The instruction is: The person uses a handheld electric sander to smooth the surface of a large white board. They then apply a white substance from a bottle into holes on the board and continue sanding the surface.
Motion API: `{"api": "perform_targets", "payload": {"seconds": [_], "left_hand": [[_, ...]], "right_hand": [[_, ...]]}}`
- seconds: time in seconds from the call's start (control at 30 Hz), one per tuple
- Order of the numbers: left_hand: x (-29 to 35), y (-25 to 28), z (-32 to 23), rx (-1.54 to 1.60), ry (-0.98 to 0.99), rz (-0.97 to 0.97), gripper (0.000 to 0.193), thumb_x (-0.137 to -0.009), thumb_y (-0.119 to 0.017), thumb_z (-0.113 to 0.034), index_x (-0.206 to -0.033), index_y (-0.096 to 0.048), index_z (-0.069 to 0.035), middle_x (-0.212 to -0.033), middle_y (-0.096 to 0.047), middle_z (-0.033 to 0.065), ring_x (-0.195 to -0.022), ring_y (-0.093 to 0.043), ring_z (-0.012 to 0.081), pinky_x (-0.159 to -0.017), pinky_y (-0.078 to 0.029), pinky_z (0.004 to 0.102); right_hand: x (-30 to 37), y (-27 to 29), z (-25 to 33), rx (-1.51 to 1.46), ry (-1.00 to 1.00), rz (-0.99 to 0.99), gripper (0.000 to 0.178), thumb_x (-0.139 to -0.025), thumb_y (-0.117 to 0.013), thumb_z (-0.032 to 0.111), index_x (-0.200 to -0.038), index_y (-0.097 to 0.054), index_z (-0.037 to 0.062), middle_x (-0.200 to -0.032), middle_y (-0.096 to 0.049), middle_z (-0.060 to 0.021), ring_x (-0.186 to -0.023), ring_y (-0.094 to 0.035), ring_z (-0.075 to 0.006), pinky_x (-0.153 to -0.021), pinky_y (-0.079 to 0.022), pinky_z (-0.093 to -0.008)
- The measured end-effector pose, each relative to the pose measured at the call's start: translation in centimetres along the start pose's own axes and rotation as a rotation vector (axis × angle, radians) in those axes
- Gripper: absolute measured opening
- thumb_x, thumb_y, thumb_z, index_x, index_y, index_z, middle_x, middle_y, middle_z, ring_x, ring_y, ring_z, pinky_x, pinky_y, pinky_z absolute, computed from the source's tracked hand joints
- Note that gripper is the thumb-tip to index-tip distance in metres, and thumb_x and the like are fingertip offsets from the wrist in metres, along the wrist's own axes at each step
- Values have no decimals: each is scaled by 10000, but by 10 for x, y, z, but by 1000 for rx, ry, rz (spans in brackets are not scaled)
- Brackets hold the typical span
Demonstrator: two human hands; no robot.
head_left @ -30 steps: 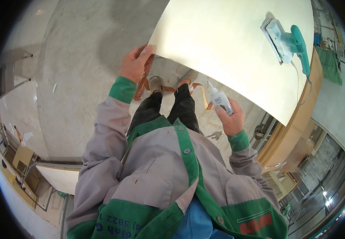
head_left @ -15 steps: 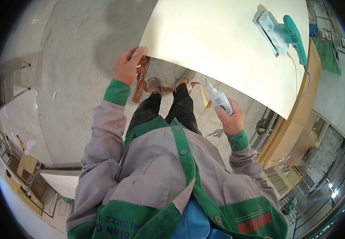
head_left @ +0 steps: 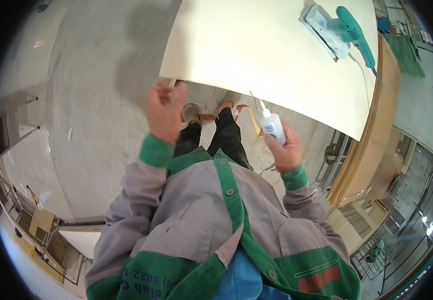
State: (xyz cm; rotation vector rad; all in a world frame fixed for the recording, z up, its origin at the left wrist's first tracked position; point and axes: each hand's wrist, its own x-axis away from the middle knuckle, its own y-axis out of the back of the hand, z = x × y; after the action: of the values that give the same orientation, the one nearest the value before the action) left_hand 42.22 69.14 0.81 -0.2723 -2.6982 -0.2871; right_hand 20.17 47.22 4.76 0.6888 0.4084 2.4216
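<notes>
The left hand's (head_left: 165,112) blurred fingers sit just beside the pale tabletop's (head_left: 256,45) corner; whether they pinch anything, I cannot tell. To their right, the right hand's (head_left: 288,149) fingers clasp the white bottle (head_left: 272,126), its nozzle slanting up-left toward the edge.

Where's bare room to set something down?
Free: the pale board, between its left edge and the sander; also the floor left of the left hand, bar a small white scrap. Crowded: the board's far right, with sander and cord, and just nearer than its near edge: shoes, right hand, bottle.
</notes>
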Motion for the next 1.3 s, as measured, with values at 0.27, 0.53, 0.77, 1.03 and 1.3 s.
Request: {"api": "perform_targets", "payload": {"seconds": [0.27, 0.53, 0.77, 1.03, 1.3], "left_hand": [[38, -65, -57, -37, -170, 698, 627, -830, -852, -414, -1252, -630, -6, -1080, -696, 132, -963, -687, 243, -856, -541, 358], [-138, -129, -96, -439, -642, 138, 590, -808, -834, -374, -1261, -648, -46, -1212, -672, 182, -1123, -652, 332, -975, -530, 444], [-160, -200, -91, -404, -430, -281, 712, -795, -821, -332, -1402, -510, -129, -1318, -617, 177, -1228, -598, 362, -1036, -493, 477], [13, -316, -119, 89, -737, -137, 823, -830, -779, -389, -1475, -430, -18, -1403, -532, 230, -1315, -499, 440, -1145, -358, 534], [41, -310, -131, -403, -616, 241, 369, -859, -725, -398, -1039, -671, -81, -1019, -705, 133, -1035, -655, 326, -906, -497, 482]], "right_hand": [[-33, -34, 46, -195, 276, 177, 706, -810, -820, 153, -1440, -533, 12, -1321, -607, -168, -1196, -618, -262, -1000, -506, -380], [-220, 213, 90, 1007, 624, -439, 876, -786, -834, 404, -1433, -498, -81, -1379, -583, -300, -1304, -551, -429, -1105, -446, -454], [-342, 265, 124, 630, 119, 361, 530, -781, -775, 228, -1246, -660, 1, -986, -716, -62, -836, -642, -155, -761, -532, -317], [-325, 268, 89, 450, 257, 475, 488, -846, -696, 91, -1318, -584, 38, -1128, -670, -40, -1000, -629, -142, -888, -534, -311], [-194, 205, 76, 601, 335, 730, 442, -712, -694, -11, -1153, -664, -11, -989, -717, -64, -900, -666, -171, -779, -536, -324]]}}
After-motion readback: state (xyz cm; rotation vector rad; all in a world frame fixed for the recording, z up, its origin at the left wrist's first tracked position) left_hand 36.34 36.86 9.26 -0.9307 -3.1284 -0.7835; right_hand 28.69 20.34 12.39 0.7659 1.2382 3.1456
